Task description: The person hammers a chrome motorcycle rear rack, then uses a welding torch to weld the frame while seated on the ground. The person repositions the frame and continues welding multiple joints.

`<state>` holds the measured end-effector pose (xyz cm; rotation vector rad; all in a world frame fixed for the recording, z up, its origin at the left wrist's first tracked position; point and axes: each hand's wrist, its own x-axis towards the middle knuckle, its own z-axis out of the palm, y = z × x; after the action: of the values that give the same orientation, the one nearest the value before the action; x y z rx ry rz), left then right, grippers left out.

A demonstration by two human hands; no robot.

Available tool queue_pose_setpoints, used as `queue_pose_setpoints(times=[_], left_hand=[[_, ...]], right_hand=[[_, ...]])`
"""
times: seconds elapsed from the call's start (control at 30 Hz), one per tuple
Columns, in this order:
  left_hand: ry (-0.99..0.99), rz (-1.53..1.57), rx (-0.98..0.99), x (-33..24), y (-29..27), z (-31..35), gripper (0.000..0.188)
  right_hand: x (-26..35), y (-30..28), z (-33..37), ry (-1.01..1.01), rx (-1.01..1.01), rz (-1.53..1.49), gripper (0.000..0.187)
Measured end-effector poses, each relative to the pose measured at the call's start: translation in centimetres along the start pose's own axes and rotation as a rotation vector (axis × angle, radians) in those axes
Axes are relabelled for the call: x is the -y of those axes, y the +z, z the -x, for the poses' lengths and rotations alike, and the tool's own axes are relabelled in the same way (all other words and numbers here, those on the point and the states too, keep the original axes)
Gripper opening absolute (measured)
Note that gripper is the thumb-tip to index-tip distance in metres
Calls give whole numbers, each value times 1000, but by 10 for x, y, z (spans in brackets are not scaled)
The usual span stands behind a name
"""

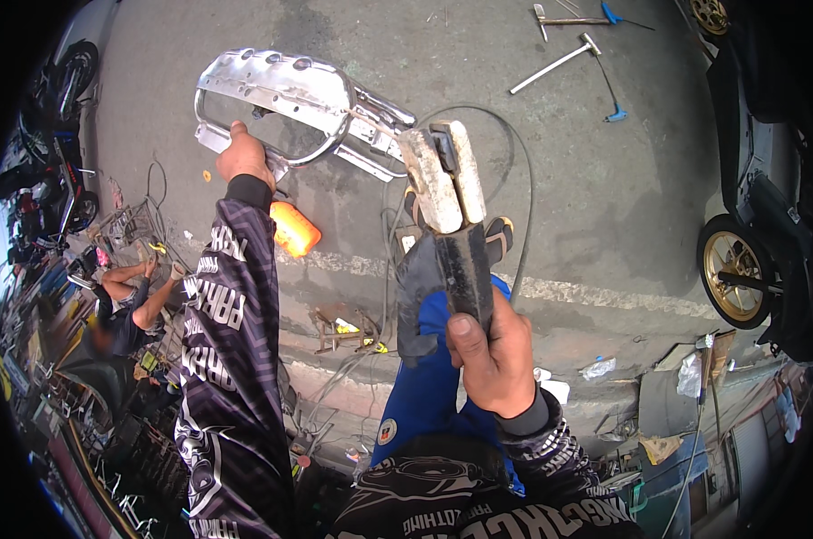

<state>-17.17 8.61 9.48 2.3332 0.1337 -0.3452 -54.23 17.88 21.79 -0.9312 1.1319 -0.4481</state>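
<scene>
My left hand grips the lower left edge of a shiny chrome metal frame, which has a row of holes along its plate and a looped tube. In my right hand is a welding electrode holder, with a black handle and worn whitish jaws. A thin rod seems to run from the jaws toward the right end of the chrome frame; whether its tip touches the metal I cannot tell. Below the frame, beside my left sleeve, lies an orange plastic container.
A cable loops over the concrete around my feet. Two hammers and a blue-handled tool lie at the far right. A motorcycle with a gold wheel stands at right. At left, a person sits among scattered parts.
</scene>
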Motion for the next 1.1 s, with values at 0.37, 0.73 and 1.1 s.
queue_pose_setpoints(times=[0.37, 0.73, 1.1], left_hand=[[11, -1, -4, 4, 1, -8, 70], [0, 23, 16, 6, 1, -10, 70], [30, -6, -17, 2, 3, -6, 68]], right_hand=[[0, 0, -3, -1, 2, -14, 70], [1, -1, -2, 19, 20, -1, 68], [5, -1, -5, 38, 38, 4, 61]])
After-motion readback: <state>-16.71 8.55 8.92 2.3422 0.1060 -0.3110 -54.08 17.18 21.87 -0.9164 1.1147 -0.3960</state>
